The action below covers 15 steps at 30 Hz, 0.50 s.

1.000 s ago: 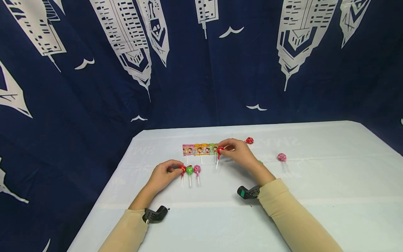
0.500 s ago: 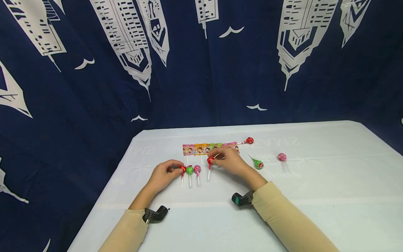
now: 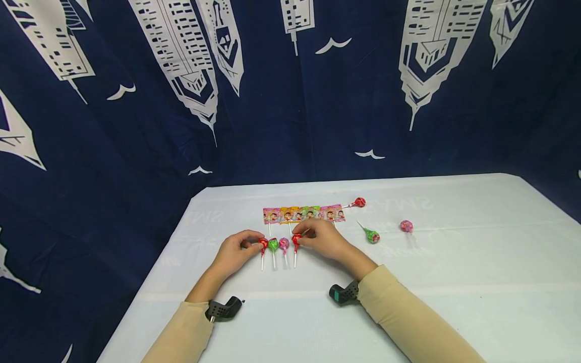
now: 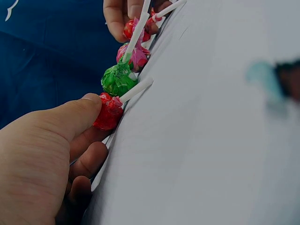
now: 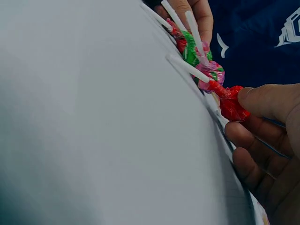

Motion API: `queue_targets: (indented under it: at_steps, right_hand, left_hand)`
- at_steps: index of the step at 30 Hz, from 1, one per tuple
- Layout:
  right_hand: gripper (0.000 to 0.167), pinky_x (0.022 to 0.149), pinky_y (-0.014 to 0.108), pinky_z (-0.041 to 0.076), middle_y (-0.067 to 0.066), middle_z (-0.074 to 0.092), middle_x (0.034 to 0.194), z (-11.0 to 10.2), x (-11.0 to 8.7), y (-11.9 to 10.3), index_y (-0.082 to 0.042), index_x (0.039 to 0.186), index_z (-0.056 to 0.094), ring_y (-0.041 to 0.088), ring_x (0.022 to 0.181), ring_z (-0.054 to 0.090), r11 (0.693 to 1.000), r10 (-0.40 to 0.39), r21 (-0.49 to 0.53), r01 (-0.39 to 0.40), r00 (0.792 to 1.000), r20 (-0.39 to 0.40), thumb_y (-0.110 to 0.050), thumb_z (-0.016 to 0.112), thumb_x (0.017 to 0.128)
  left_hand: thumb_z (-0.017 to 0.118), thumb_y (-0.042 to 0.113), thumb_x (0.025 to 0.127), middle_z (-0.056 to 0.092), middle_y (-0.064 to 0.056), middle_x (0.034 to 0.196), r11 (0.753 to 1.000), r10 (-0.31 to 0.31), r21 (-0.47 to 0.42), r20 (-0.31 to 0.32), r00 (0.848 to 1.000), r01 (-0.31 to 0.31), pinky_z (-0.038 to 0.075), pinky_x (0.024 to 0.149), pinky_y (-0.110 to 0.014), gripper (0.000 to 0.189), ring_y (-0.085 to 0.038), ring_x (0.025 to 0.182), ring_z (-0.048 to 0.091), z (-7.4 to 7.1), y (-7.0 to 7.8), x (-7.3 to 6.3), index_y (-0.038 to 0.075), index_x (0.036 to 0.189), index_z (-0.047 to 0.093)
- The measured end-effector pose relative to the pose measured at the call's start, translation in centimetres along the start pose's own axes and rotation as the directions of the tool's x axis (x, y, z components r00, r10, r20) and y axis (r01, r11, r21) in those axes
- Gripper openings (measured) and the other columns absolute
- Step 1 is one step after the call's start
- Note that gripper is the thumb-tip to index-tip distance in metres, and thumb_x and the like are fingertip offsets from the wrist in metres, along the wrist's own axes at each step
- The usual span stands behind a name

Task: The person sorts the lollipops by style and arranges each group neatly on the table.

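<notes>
My left hand [image 3: 236, 253] pinches the head of a red lollipop [image 4: 108, 112] at the left end of a short row. Beside it lie a green lollipop [image 3: 273, 245] and a pink lollipop [image 3: 284, 244], sticks toward me. At the row's right end my right hand [image 3: 323, 239] holds another red lollipop [image 5: 233, 104] between thumb and fingers, its stick also pointing toward me. In the right wrist view this red head sits close beside the pink one.
Behind the row lies a strip of flat wrapped lollipops [image 3: 290, 214] in pink, orange and green. A loose red lollipop [image 3: 359, 202], a green one [image 3: 373, 236] and a pink one [image 3: 406, 226] lie to the right on the white table [image 3: 454, 282]. A dark blue curtain [image 3: 290, 126] hangs behind.
My right hand has moved left and toward me with its red lollipop, from the flat strip to beside the pink one. My left hand has stayed in place.
</notes>
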State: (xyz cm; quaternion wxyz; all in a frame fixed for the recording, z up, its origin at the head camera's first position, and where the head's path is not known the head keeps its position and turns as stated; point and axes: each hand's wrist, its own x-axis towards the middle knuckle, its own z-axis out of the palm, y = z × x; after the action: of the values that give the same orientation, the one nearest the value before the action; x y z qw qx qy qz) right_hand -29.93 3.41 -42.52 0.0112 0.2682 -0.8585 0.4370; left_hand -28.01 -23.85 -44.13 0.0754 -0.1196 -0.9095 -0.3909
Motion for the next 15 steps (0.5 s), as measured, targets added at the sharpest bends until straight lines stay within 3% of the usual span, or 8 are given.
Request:
queue_targets:
  at_steps: [15]
  right_hand:
    - [0.016, 0.08, 0.028, 0.05, 0.002, 0.075, 0.101, 0.69, -0.09, 0.16, -0.012, 0.106, 0.075, 0.009, 0.083, 0.064, 0.999, -0.014, -0.029, 0.013, 1.0, -0.024, -0.013, 0.073, 0.089]
  left_hand:
    - [0.077, 0.022, 0.087, 0.075, 0.0, 0.099, 1.0, -0.011, -0.009, -0.004, 1.0, 0.011, 0.042, 0.067, -0.024, 0.022, -0.009, 0.072, 0.055, 0.02, 0.01, -0.02, 0.019, 0.109, 0.075]
